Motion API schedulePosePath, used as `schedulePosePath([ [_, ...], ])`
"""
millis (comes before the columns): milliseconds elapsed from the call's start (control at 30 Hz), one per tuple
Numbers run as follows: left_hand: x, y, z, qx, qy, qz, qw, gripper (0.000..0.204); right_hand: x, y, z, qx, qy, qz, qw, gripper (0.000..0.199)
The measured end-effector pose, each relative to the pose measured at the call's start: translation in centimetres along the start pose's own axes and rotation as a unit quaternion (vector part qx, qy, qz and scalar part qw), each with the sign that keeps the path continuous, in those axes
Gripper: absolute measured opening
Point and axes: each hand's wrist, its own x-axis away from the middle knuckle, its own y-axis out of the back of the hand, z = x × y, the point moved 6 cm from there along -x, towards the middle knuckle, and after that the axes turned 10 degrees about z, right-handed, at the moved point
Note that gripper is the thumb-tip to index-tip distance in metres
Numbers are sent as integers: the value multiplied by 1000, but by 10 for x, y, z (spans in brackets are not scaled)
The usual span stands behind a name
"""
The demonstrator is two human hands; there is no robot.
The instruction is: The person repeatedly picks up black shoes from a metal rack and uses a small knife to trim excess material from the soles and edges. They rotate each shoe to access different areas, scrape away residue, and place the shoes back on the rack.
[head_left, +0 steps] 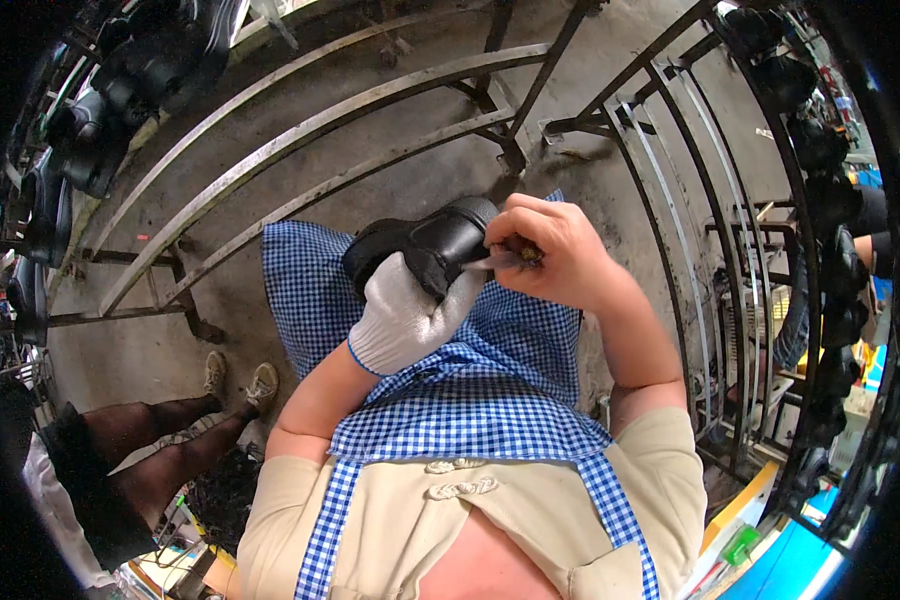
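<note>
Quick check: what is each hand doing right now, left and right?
Left hand: gloved, closed around the black shoe.
Right hand: bare, closed on a small tool whose tip is at the shoe.

**One head-worn fisheye, looking steeply down**

A single view, from the left of two cameras worn on the person's head. It faces almost straight down over the chest and blue checked apron, close enough that both hands sit near the picture's middle. The concrete floor lies well below. Fisheye bending curves the metal rack rails toward the dark rim. No second view shares the scene.
</note>
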Motion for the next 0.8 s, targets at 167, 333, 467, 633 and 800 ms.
schedulePosePath([
  [167, 1, 18, 28, 53, 56, -44, 996, 17, 19, -43, 3, -153, -49, 331, 930, 24],
  [333, -5, 42, 11, 132, 59, -64, 987, 25, 27, -15, -37, -175, -139, -44, 974, 48],
  [467, -15, 74, 1, 402, 159, -170, 886, 28, 27, -34, -29, -36, -60, -131, 989, 95],
  [633, -41, 129, -38, 31, -34, -171, 984, 43, 14, -70, -25, 79, -87, -262, 958, 89],
  [800, -61, 149, -33, 329, 116, -125, 929, 36, -6, -66, -40, -61, -110, -244, 962, 77],
])
